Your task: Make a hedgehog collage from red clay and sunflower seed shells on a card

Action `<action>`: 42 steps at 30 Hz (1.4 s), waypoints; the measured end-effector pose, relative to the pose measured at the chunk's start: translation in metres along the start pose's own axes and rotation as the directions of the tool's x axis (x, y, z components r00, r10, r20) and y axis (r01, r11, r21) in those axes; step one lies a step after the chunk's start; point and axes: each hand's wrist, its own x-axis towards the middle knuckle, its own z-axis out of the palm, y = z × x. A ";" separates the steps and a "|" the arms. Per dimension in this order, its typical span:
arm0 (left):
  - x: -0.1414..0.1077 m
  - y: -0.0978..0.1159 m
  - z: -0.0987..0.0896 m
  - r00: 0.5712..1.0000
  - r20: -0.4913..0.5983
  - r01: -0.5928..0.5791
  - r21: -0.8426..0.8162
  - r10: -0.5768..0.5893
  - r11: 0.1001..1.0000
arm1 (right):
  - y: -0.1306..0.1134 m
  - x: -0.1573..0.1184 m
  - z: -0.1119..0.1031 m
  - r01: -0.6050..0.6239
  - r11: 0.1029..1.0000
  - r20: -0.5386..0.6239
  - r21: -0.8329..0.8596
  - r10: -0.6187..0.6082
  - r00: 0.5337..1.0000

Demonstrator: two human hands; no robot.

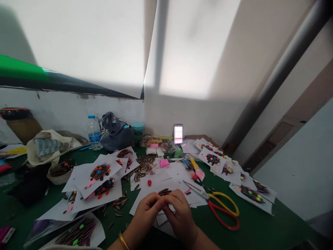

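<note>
My left hand (146,211) and my right hand (179,211) meet at the fingertips over white paper (171,175) at the front of the table. Both are closed in a pinch, and whatever lies between the fingers is too small to make out. Just beyond them, a cluster of striped seeds (164,191) sits on the paper, with a small pink strip (187,191) to its right. A red clay ball (149,182) rests on the sheet above my left hand. Scissors (208,196) with yellow and red handles lie open to the right of my right hand.
Seed-decorated papers lie left (100,172) and right (213,158). Loose seeds (147,166), pink clay (164,163) and bagged clay (174,149) are behind the work paper. Farther back stand a water bottle (94,133), a blue bag (117,135), a teal-lidded jar (138,132) and a phone (178,134).
</note>
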 end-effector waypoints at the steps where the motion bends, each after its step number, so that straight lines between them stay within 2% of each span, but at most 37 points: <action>1: 0.000 0.001 0.000 1.000 0.000 0.005 -0.008 -0.005 1.000 | 0.000 0.000 0.000 0.006 1.000 0.009 0.004 -0.007 1.000; 11: 0.001 -0.001 -0.001 1.000 0.002 0.017 0.023 -0.017 1.000 | 0.004 -0.001 0.001 -0.011 0.999 0.000 0.030 0.011 1.000; 18: 0.001 0.001 0.000 1.000 0.003 0.027 0.022 -0.028 0.999 | 0.004 -0.002 0.000 -0.006 1.000 0.053 0.030 0.004 0.999; 42: 0.002 0.000 -0.001 0.999 -0.001 0.037 0.006 -0.037 0.999 | 0.003 0.000 -0.001 0.000 0.999 -0.014 0.032 0.001 1.000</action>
